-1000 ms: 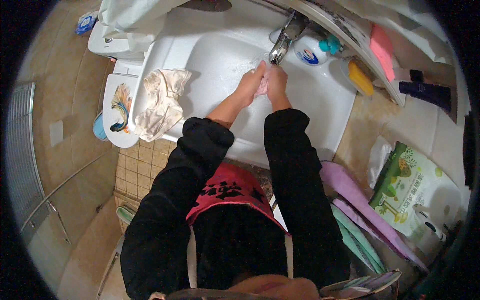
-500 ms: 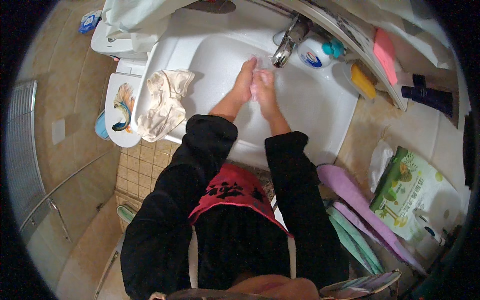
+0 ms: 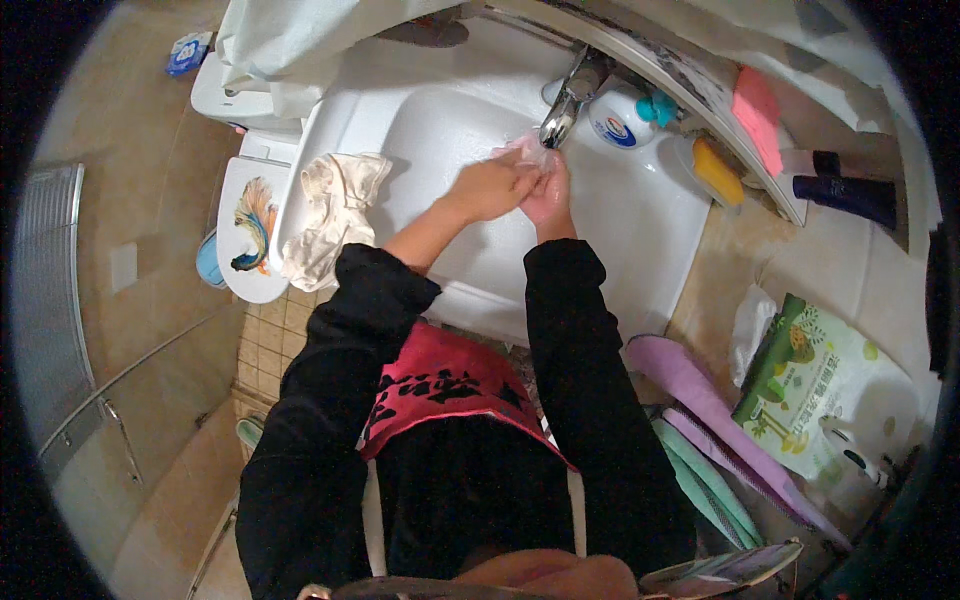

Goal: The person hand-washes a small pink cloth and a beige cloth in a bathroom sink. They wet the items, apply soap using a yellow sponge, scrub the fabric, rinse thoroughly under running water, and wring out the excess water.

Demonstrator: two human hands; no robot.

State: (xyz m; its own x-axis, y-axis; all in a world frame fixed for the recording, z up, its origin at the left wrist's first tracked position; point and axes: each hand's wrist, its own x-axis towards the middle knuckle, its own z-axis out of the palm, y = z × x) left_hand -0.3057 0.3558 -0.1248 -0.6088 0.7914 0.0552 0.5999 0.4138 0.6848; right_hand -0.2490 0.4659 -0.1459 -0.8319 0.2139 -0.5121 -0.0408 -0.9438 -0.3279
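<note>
Just below the curved chrome tap (image 3: pixel 566 105) in the upper centre of the frame, the bare left hand (image 3: pixel 493 189) and bare right hand (image 3: pixel 549 196) close around a small, wet, pale-pink cloth (image 3: pixel 534 155), likely light, limp and slippery, best held by its bunched middle.

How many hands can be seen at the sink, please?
2. The left hand and the right hand meet over the sink, by the tap, at a pink cloth. They partly overlap; no other hand is visible.
</note>
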